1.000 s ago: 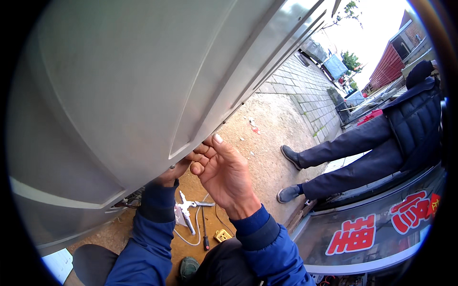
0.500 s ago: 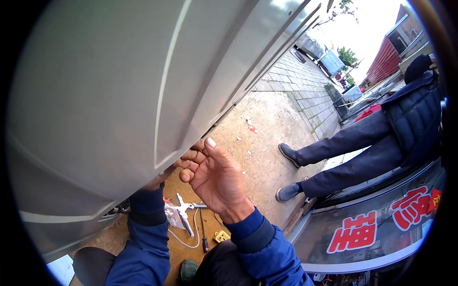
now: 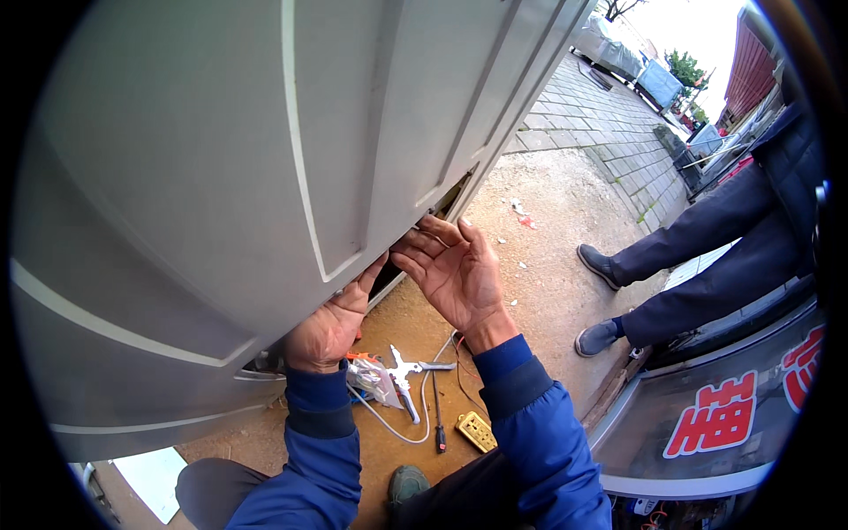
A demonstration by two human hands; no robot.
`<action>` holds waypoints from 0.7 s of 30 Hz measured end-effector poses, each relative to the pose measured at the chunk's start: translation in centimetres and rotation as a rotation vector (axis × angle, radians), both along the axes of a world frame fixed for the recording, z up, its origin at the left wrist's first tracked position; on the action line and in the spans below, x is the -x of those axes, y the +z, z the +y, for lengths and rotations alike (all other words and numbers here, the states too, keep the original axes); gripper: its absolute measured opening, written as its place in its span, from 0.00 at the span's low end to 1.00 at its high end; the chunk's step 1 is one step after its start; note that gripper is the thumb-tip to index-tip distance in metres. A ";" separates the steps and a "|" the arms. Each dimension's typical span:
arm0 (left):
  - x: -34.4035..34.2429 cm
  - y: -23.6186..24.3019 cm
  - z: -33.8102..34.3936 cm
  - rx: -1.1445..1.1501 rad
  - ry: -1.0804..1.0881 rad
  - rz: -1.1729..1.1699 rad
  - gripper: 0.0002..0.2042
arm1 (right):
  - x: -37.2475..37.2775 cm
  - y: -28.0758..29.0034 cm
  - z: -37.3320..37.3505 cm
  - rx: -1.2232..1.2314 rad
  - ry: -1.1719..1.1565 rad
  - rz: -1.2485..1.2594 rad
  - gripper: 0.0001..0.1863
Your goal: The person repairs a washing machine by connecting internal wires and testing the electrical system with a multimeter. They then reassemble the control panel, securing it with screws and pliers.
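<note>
No box, bag or tray with visible contents shows; the nearest thing to one is a crumpled clear plastic wrapper (image 3: 364, 378) on the ground just below the left hand (image 3: 329, 325), and what it holds, if anything, cannot be told.

The large grey metal panel (image 3: 221, 177) fills the upper left of the view above both hands. It is pale grey and smooth, with raised ribs running along it and a recessed rectangular field whose corner ends just above the left hand's thumb. Its lower edge slants up to the right, and a dark gap opens beneath that edge between the two hands.

The left hand is pressed up against the underside of the panel, thumb stretched upward along the edge and fingers curled out of sight behind it (whether they grip anything cannot be told). The right hand (image 3: 455, 274) is open, palm toward the camera, its fingers spread and reaching left so that the fingertips (image 3: 402, 258) touch the panel's lower edge at the gap; it holds nothing. Both wrists end in blue jacket sleeves.

Below the hands, on the sandy ground (image 3: 530, 230), lie white-handled pliers (image 3: 408, 367), a thin dark screwdriver (image 3: 437, 415), a white cable (image 3: 389, 426) and a yellow socket block (image 3: 477, 431). Well to the right of the right hand stands another person in dark trousers (image 3: 707, 256) and grey shoes.
</note>
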State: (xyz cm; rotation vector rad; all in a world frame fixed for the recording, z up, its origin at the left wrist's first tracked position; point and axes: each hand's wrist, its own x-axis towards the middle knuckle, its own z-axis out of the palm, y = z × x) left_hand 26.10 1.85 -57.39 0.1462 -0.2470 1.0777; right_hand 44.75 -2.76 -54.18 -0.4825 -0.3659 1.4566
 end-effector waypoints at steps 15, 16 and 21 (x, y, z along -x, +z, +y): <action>1.9 1.8 -2.9 -0.176 0.030 0.373 0.25 | 6.6 -0.5 3.7 -0.572 0.047 0.817 0.48; 1.6 1.9 -2.9 -0.178 0.038 0.392 0.24 | 6.2 -0.6 4.1 -0.615 0.079 0.814 0.49; 2.0 2.2 -3.1 -0.197 0.061 0.444 0.22 | 6.5 -1.8 6.3 -0.772 0.241 0.949 0.51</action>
